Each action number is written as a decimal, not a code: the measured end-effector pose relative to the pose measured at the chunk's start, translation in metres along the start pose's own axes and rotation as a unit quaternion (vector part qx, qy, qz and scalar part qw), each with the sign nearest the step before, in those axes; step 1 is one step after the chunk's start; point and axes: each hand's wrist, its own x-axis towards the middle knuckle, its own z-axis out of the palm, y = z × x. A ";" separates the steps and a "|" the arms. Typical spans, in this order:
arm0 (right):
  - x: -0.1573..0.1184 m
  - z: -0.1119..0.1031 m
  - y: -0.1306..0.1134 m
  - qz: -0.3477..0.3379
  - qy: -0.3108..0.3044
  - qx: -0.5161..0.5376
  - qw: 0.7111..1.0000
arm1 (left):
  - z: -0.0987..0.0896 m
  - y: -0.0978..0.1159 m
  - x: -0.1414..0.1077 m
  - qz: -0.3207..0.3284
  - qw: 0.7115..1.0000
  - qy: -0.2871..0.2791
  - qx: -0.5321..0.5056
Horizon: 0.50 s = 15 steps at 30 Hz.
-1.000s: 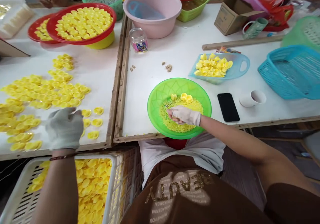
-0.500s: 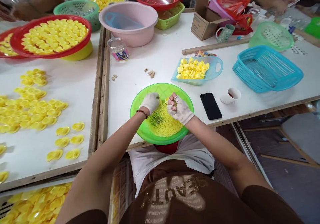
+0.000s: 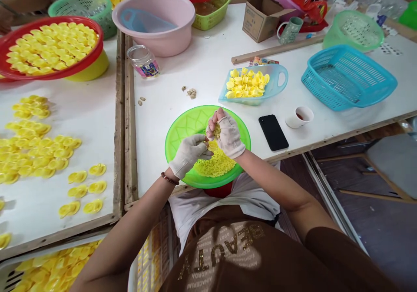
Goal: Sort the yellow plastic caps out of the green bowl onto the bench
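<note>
A round green tray (image 3: 182, 129) sits at the table's front edge, with small yellow pieces (image 3: 216, 164) heaped in it. Over its left part is my left hand (image 3: 190, 153), in a white glove with bare fingertips, its fingertips pinched at a yellow cup-shaped piece (image 3: 213, 145). My right hand (image 3: 226, 133), gloved the same way, is curled palm up around a small heap of yellow pieces (image 3: 216, 131). Behind the tray, a blue scoop tray (image 3: 275, 81) bears larger yellow cup pieces (image 3: 247, 83).
A black phone (image 3: 273, 132), a paper cup (image 3: 299, 117) and a blue basket (image 3: 348, 77) stand to the right. Behind are a pink basin (image 3: 156, 22), a jar (image 3: 143, 61) and a cardboard box (image 3: 260, 18). Yellow pieces cover much of the left table. Other people's arms show at the back.
My left hand has come back from the heap, moving down and turning toward my right hand. My right hand has risen slightly and tipped upward. The view has shifted a little.
</note>
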 end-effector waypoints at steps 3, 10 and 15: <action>0.000 -0.002 0.000 0.021 0.015 -0.001 1.000 | 0.000 -0.001 0.000 0.001 1.000 -0.005 -0.006; 0.003 -0.008 -0.011 0.077 0.048 0.032 0.995 | -0.004 -0.002 -0.005 -0.019 0.999 -0.015 -0.045; -0.003 -0.006 -0.006 0.067 0.015 0.024 0.997 | -0.001 0.000 -0.008 -0.041 0.998 -0.024 -0.049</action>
